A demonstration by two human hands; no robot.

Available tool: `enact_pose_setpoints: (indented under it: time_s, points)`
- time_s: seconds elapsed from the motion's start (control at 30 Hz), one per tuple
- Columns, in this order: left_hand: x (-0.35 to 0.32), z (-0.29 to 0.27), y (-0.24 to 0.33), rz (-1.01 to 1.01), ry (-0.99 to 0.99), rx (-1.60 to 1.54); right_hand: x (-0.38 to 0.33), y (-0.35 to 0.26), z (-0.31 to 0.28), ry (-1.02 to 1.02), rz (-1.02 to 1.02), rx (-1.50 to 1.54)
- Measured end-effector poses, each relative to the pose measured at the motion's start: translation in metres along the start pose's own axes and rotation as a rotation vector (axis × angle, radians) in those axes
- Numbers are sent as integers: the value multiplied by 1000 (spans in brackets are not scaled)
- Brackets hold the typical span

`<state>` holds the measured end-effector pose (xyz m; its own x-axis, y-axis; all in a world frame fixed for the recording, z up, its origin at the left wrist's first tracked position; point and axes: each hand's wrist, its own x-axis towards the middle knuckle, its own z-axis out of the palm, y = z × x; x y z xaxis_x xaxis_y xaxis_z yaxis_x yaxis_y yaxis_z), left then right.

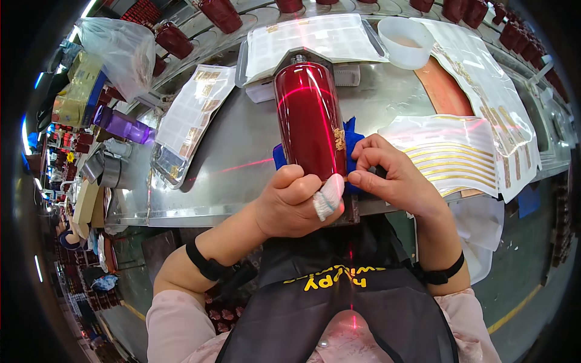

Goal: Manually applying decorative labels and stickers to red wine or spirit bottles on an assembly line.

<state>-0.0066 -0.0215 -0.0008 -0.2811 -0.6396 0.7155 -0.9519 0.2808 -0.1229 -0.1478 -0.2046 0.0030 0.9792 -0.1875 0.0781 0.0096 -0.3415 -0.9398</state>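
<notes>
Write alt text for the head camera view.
A glossy red bottle with gold decoration points neck-first away from a person whose left hand, one finger covered in white, is at its near end, the right hand close beside it. The metal workbench also holds a gold-striped sheet and a translucent tub.

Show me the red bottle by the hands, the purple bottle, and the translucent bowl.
Red bottle [308, 120], head view: middle of its glossy side.
Purple bottle [122, 126], head view: middle of its body.
Translucent bowl [407, 57], head view: its near wall.
</notes>
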Motion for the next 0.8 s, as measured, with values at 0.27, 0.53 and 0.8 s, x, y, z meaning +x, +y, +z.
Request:
enact_pose_setpoints:
  time_s: [0.27, 0.53, 0.8]
  points:
    - [-6, -8, 3, -168, 17, 194, 0, -3, 1, 23, -24, -4]
    - [-8, -21, 10, -574, -84, -5, -8, -40, -7, 65, -8, 61]
    - [-7, -10, 18, -773, -28, -132, -6, -17, -5, 84, -77, -84]
